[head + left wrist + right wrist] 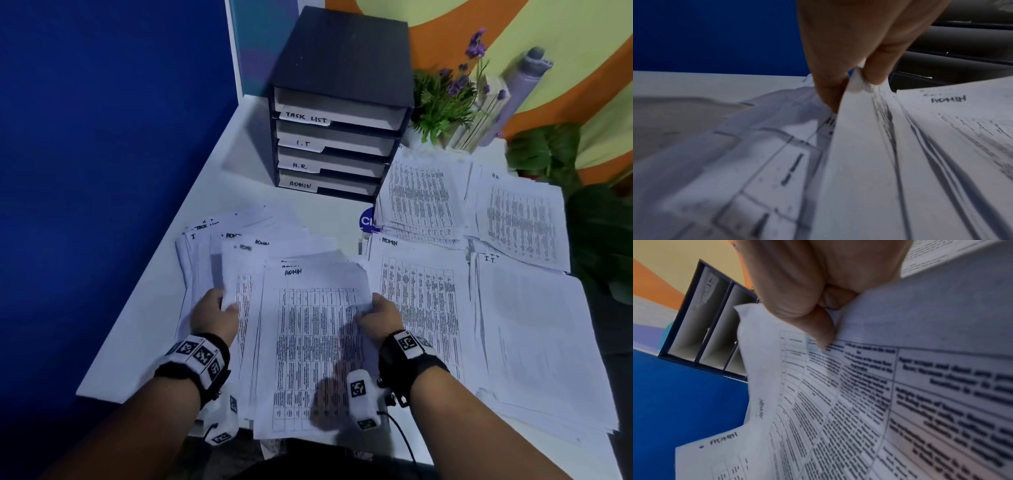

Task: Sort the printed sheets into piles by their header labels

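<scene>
Over desk [144, 329], right hand [380, 313] pinches right edge of ADMIN sheet [308, 342]; left hand [214, 313] pinches unsorted stack [219, 253]; ADMIN pile [418, 294] lies just right.

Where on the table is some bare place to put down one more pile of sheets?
Bare table shows along the left edge, between the blue wall and the fanned unsorted sheets, and reaches back beside the black tray organizer. A smaller patch lies in front of the organizer. The right half is crowded: ADMIN pile, I.T. pile, H.R. pile.
</scene>
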A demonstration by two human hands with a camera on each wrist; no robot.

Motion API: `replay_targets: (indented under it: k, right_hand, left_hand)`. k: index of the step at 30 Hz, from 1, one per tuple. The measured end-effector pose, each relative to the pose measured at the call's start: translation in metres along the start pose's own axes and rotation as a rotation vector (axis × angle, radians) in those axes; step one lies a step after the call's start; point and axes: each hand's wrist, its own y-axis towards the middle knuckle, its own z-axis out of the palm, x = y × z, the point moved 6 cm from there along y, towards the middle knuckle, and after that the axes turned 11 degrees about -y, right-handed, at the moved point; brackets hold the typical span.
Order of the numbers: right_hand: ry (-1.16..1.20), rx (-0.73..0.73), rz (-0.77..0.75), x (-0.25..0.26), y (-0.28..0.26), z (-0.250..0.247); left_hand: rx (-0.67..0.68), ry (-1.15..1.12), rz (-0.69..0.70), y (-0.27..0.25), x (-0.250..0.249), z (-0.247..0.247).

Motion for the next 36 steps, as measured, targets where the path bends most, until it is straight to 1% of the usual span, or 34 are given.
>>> replay_targets:
  k: [2, 5, 8, 10, 14, 16, 19, 23, 26, 29, 31, 35, 36]
  right_hand:
    - [0.084, 0.019, 0.013, -0.002, 0.001, 0.000]
    - [0.238, 0.080, 0.004, -0.003, -0.001, 0.003]
    - [0.431, 0.079, -0.018, -0.003, -0.004, -0.001]
    - [0.518, 0.066, -0.037, -0.003, -0.005, -0.007]
    - [0.726, 0.105, -0.060, 0.000, -0.005, -0.015]
    - [0.736, 0.126, -0.077, 0.001, -0.002, -0.016]
    - [0.727, 0.108, -0.053, 0.000, 0.001, -0.016]
    - [0.766, 0.135, -0.081, 0.003, -0.003, -0.012]
    - [0.778, 0.148, -0.076, 0.001, 0.000, -0.011]
    - [0.767, 0.156, -0.067, 0.003, 0.001, -0.012]
    - [0.798, 0.150, -0.050, 0.005, 0.003, -0.012]
    - [0.716, 0.110, -0.092, 0.009, 0.007, -0.015]
    - [0.758, 0.116, -0.105, 0.010, 0.006, -0.015]
  left_hand:
    - [0.046, -0.070, 0.042, -0.001, -0.004, 0.001]
    - [0.063, -0.134, 0.089, -0.001, -0.007, 0.000]
    - [0.077, -0.299, 0.080, 0.004, -0.003, -0.003]
    - [0.096, -0.408, 0.079, 0.006, -0.004, -0.005]
    - [0.198, -0.448, 0.064, 0.005, -0.005, -0.002]
    - [0.226, -0.441, 0.058, 0.002, -0.005, 0.001]
    - [0.205, -0.452, 0.047, -0.001, -0.006, 0.003]
    - [0.215, -0.470, 0.047, -0.002, -0.006, 0.006]
    - [0.180, -0.478, 0.034, -0.002, -0.005, 0.002]
    - [0.184, -0.511, 0.018, 0.000, -0.006, 0.002]
    - [0.150, -0.511, 0.023, 0.002, -0.006, 0.001]
    - [0.083, -0.494, 0.031, 0.005, -0.008, -0.002]
    - [0.091, -0.493, 0.016, 0.005, -0.008, -0.002]
